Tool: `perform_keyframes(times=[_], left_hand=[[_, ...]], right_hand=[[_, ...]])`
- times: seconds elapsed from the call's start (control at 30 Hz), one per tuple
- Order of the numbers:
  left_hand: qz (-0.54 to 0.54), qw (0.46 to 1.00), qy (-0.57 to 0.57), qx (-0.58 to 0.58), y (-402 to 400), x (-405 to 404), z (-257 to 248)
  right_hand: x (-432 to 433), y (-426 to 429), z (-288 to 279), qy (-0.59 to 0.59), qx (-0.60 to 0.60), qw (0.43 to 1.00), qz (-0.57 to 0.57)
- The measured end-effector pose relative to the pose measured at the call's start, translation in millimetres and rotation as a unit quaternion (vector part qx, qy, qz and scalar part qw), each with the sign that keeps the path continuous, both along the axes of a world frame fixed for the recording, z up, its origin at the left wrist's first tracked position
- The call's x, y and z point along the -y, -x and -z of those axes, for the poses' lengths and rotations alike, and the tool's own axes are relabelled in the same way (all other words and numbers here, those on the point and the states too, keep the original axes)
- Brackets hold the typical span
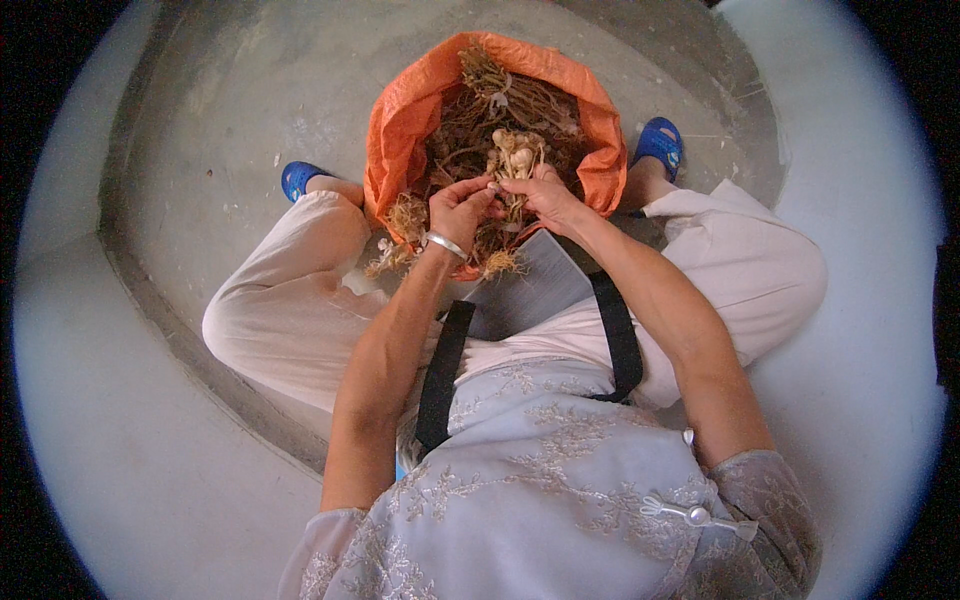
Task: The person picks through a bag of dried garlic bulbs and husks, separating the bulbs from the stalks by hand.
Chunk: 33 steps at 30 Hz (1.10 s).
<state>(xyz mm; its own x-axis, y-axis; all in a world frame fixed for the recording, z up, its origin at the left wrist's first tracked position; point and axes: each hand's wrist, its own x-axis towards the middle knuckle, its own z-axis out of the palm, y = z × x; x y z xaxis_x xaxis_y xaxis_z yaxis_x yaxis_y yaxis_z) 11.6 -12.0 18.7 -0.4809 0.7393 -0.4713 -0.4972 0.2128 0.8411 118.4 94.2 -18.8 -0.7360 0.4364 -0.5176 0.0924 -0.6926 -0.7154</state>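
Observation:
An orange woven plastic sack point(397, 124) stands with its rim rolled down, filled with dried brown stalks and roots point(457, 142). Over its near half, my right hand point(551, 199) grips a bunch of pale garlic bulbs point(521, 154) with dry stems. My left hand point(461, 214), with a silver bangle at the wrist, meets it, thumb and fingers pinched on a small pale piece point(493, 187), perhaps a clove. A tied bundle of dried stalks point(517, 97) lies at the sack's far side. More rooty bulbs point(405, 217) hang over the near left rim.
A grey panel point(536, 277) with black straps point(446, 375) lies between my legs and the sack. My feet, in blue clogs point(660, 146), flank the sack on the concrete floor point(300, 97). Pale walls point(847, 187) rise on both sides.

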Motion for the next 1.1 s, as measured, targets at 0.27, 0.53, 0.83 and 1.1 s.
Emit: perform_keyframes(times=[0.27, 0.53, 0.83, 1.1], left_hand=[[0.017, 0.999, 0.018, -0.038, -4.4, -4.6, 3.4], [-0.010, 0.998, -0.032, 0.049, 1.6, 2.2, 9.9], [0.080, 0.996, 0.036, -0.028, 9.4, -1.6, 1.1], [0.204, 0.935, 0.111, -0.268, 22.0, -1.0, 2.7]], right_hand=[[0.8, -1.9, 3.1, -0.047, -0.033, 0.998, 0.013], [0.9, -4.2, -17.5, 0.011, -0.068, 0.998, -0.009], [1.7, -2.2, 5.8, -0.081, 0.022, 0.994, 0.066], [3.5, 2.3, 4.6, -0.236, 0.040, 0.971, -0.011]])
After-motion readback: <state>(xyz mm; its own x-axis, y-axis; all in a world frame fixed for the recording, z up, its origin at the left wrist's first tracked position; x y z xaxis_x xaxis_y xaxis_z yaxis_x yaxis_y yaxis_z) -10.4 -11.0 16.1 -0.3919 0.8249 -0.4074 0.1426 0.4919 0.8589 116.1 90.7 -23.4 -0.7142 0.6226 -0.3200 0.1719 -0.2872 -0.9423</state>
